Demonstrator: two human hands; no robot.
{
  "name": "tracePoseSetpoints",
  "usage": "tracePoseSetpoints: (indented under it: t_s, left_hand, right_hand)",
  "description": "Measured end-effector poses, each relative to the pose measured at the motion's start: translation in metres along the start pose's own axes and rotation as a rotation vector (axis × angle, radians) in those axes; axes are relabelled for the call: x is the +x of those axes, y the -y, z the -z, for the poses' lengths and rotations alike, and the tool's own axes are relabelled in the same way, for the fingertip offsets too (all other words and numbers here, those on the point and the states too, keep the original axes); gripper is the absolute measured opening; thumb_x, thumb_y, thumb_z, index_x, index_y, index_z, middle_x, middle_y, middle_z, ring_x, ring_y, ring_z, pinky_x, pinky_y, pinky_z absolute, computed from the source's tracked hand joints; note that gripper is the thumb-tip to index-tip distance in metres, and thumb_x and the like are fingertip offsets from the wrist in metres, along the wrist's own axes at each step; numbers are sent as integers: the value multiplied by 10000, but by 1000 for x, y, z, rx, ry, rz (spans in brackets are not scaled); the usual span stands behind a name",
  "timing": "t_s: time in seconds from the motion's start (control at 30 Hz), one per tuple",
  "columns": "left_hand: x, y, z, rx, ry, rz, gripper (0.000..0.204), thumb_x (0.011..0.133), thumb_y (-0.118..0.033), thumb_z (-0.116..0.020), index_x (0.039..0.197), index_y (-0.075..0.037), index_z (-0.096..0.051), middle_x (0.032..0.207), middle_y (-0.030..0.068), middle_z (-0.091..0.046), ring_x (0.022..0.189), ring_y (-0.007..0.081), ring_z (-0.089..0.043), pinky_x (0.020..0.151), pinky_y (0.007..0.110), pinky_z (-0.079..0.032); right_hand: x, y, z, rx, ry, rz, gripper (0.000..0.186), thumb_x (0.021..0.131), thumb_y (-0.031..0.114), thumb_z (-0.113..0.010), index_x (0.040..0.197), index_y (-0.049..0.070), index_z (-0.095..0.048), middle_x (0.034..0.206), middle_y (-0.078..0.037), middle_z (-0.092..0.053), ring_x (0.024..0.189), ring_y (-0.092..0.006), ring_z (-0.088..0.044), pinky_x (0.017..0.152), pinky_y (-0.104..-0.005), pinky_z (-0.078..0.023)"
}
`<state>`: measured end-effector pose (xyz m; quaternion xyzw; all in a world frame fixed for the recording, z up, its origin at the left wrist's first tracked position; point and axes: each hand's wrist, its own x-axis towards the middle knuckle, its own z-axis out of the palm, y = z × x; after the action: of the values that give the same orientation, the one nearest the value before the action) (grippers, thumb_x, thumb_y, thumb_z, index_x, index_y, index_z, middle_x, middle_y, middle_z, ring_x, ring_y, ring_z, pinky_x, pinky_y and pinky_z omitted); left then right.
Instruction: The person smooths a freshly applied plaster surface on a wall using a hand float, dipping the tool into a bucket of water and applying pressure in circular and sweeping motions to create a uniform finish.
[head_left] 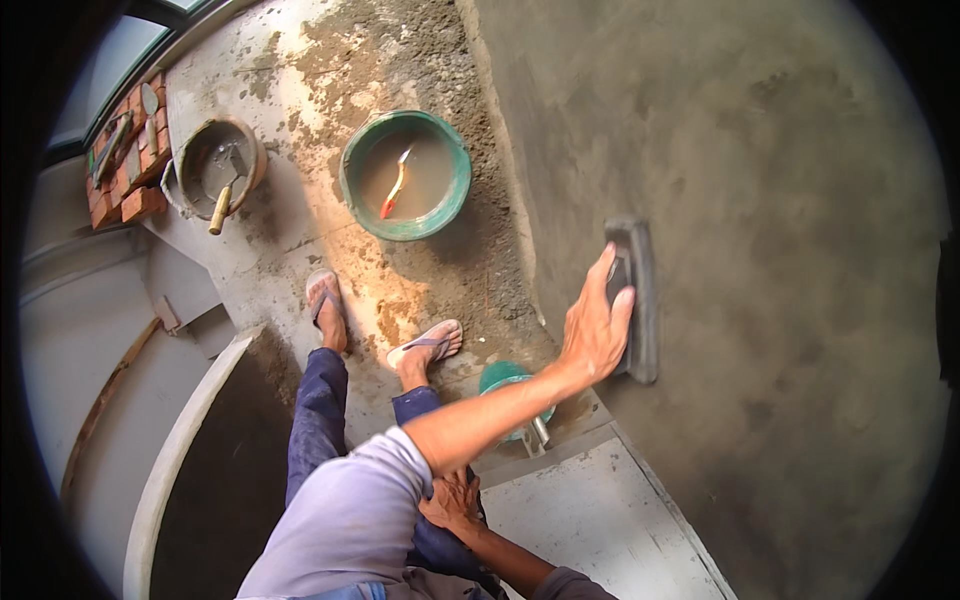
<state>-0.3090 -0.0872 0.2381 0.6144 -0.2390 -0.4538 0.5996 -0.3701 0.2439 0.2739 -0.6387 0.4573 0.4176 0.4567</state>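
My left arm, in a light sleeve, reaches across to the right. My left hand (595,325) is closed around the handle of a dark grey plastering float (643,300), whose flat face lies against the wet grey plastered surface (780,280). The thumb shows along the handle; the other fingers are partly hidden. My right hand (455,502) rests on my trouser leg with fingers spread, holding no visible object, partly covered by my left arm. Beneath my left forearm, a small green container (503,376) with a metal tool (538,433) by it is half hidden.
A green tub (457,205) of murky water holds a red-tipped brush (396,188). Farther left stands a mortar bucket (255,165) with a wooden-handled trowel (222,207), beside stacked bricks (143,203) carrying tools. A pale board (590,520) lies near me. A curved white edge (180,460) borders a dark area.
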Motion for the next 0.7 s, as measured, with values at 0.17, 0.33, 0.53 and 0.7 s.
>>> tracePoseSetpoints:
  t_s: [0.17,0.33,0.53,0.7]
  left_hand:
    - [164,8,51,-21,-319,186,542,1048,-340,-491,1471,-9,-417,1361,305,-593,1265,460,-581,1082,505,-438]
    - [135,-111,31,3,-238,-351,527,1039,-243,-540,1488,-4,-404,1419,301,-554,1330,454,-538,1128,478,-415]
    - [101,-25,17,101,-363,-44,541,1035,-263,-508,1479,26,-401,1419,299,-553,1331,436,-543,1138,478,-413]
    - [126,-209,18,-50,-294,-445,463,1038,-219,-555,1430,16,-480,1391,285,-579,1307,448,-557,1102,460,-441]
  right_hand:
    - [-12,-32,-15,30,-105,131,603,888,434,-634,1441,198,-592,1623,-92,-374,1516,-390,-267,1134,-647,-337]
    - [-10,-60,-33,133,-136,228,678,902,485,-673,1496,185,-541,1607,-144,-402,1492,-418,-319,1188,-527,-343]
    - [-67,-129,19,364,-219,87,681,924,423,-719,1484,79,-539,1501,-239,-509,1395,-383,-486,1164,-432,-384]
    - [-123,-179,23,538,-344,-112,669,927,368,-738,1494,78,-532,1383,-229,-625,1297,-340,-596,1096,-390,-457]
